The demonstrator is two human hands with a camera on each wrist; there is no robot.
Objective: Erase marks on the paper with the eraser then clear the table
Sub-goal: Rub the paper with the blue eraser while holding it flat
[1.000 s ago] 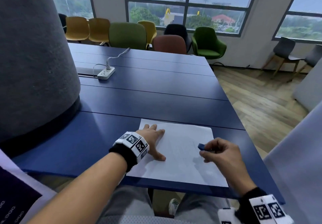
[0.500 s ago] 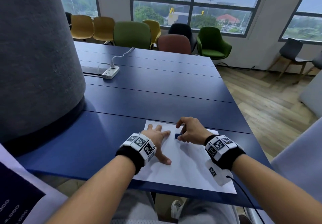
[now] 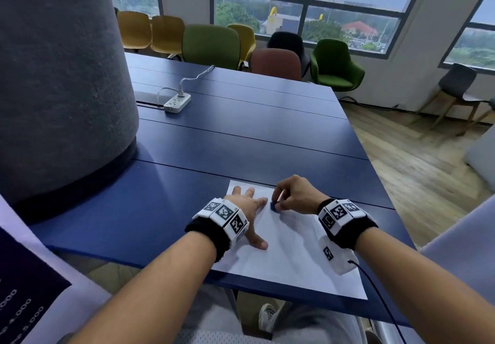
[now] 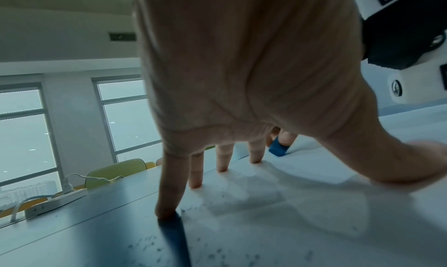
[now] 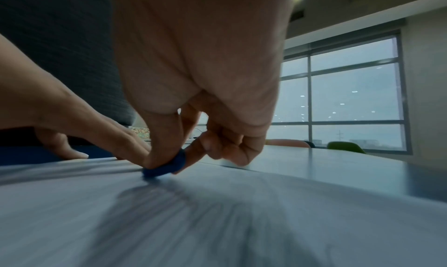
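A white sheet of paper lay on the blue table, low in the middle of the head view, with its near edge close to the table's near edge. The left hand lay flat on the upper left part of the paper, with its fingers straight and spread. In the left wrist view the fingertips pressed down on the sheet, and the smallest one touched the table just off the paper's edge. Small dark crumbs lay on the paper at the bottom of that view.

The right hand was right beside the left one, near the top of the paper. Its fingers were curled, and it pinched a small blue eraser between thumb and pointer finger. The eraser's bottom touched the paper, just beside the left hand's pointer finger.

A white power strip with a cord sat well apart, in the upper left of the head view, next to a big gray pillar. Chairs stood at the top, by the windows.
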